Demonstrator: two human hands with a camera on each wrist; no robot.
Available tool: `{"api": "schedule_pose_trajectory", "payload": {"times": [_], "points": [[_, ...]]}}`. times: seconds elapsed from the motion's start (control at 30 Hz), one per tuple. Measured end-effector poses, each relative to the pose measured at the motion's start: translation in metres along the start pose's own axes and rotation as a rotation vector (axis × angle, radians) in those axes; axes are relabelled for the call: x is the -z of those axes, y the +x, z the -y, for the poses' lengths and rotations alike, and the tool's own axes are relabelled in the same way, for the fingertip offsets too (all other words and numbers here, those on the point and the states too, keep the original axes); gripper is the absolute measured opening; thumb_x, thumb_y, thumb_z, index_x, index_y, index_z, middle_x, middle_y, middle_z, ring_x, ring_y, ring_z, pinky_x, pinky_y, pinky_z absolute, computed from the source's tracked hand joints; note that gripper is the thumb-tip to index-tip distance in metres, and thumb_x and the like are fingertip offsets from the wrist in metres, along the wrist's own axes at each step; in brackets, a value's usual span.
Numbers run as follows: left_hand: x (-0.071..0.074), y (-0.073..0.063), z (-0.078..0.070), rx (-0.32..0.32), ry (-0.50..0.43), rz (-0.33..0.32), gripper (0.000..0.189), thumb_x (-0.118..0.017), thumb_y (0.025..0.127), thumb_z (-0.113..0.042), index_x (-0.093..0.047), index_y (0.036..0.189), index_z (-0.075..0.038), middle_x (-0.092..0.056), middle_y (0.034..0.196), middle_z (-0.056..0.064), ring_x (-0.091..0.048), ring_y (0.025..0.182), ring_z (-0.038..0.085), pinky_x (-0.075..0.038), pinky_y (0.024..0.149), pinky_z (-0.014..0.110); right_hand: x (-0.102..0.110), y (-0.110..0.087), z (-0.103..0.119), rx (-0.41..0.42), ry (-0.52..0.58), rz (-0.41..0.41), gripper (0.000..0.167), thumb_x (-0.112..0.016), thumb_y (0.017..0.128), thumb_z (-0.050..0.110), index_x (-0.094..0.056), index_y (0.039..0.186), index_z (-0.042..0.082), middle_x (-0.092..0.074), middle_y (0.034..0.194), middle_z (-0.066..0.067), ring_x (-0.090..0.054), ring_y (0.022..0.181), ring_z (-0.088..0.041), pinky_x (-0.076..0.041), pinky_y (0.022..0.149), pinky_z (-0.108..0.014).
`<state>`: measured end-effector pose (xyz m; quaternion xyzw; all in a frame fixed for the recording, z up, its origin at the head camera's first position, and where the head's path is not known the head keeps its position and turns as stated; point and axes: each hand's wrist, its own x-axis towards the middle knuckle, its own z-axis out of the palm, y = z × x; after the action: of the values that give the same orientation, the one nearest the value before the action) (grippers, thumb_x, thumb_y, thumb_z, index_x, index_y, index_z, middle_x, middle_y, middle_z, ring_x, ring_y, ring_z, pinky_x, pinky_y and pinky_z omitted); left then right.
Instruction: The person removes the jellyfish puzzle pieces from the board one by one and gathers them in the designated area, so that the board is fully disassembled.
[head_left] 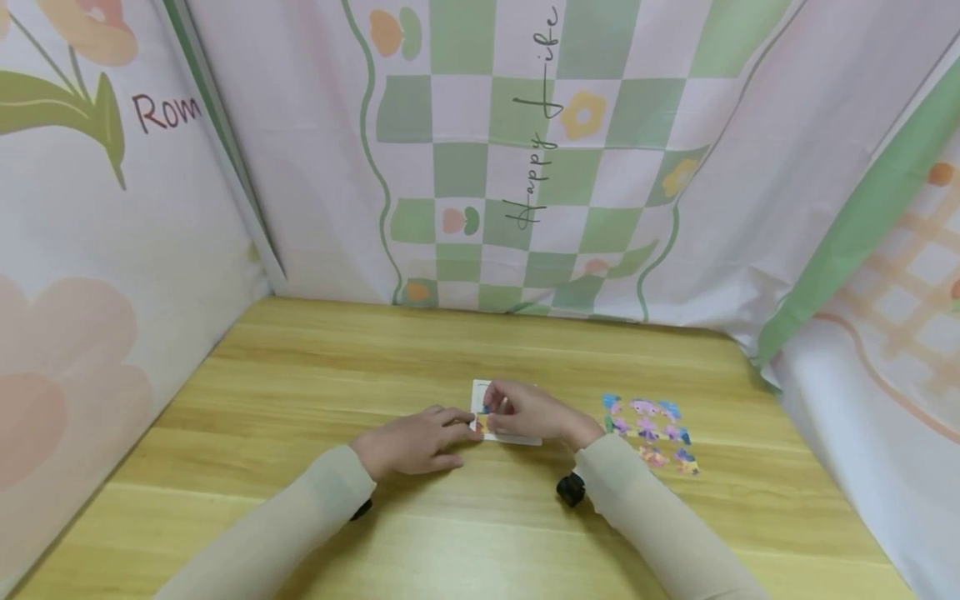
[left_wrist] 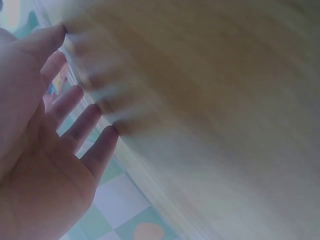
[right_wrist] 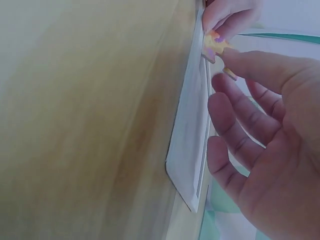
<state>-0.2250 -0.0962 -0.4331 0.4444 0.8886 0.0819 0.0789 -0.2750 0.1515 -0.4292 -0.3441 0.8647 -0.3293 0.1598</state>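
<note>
A white puzzle tray [head_left: 517, 439] lies flat on the table between the hands, partly covered by the right one. In its near left corner is a yellow and red puzzle piece [head_left: 482, 423]. My right hand [head_left: 536, 410] reaches over the tray with thumb and fingers pinching at a puzzle piece; the right wrist view shows the thumb against a yellow-orange piece with purple marks [right_wrist: 214, 45]. The index fingertip is hidden there. My left hand [head_left: 420, 440] rests palm down with fingers spread, its fingertips touching the table and the tray's left edge.
Several loose colourful puzzle pieces [head_left: 647, 428] lie in rough rows to the right of the tray, beyond the right forearm. The wooden table [head_left: 315, 358] is bordered by printed curtains [head_left: 510, 175] at the back and on both sides.
</note>
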Motion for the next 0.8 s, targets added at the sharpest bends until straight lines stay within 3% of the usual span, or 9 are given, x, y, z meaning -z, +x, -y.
{"api": "schedule_pose_trajectory", "payload": {"times": [0.37, 0.8], "points": [[0.000, 0.000, 0.000, 0.008, -0.001, 0.002, 0.047, -0.055, 0.105, -0.034, -0.050, 0.148, -0.019, -0.039, 0.155, 0.009, -0.040, 0.139, 0.030, -0.039, 0.111, 0.045, 0.004, -0.004, -0.004, 0.014, -0.011, 0.003, 0.015, -0.068, 0.097, 0.014, -0.057, 0.106, 0.011, -0.065, 0.095, 0.003, -0.063, 0.083, -0.013, -0.055, 0.073, -0.032], [0.000, -0.001, -0.002, 0.003, 0.002, -0.005, 0.045, -0.055, 0.105, -0.033, -0.051, 0.147, -0.018, -0.040, 0.154, 0.010, -0.041, 0.138, 0.029, -0.039, 0.112, 0.044, 0.029, -0.048, -0.024, -0.009, 0.020, 0.005, 0.014, -0.064, 0.100, 0.016, -0.059, 0.111, 0.009, -0.068, 0.092, 0.000, -0.063, 0.082, -0.017, -0.053, 0.071, -0.031]]}}
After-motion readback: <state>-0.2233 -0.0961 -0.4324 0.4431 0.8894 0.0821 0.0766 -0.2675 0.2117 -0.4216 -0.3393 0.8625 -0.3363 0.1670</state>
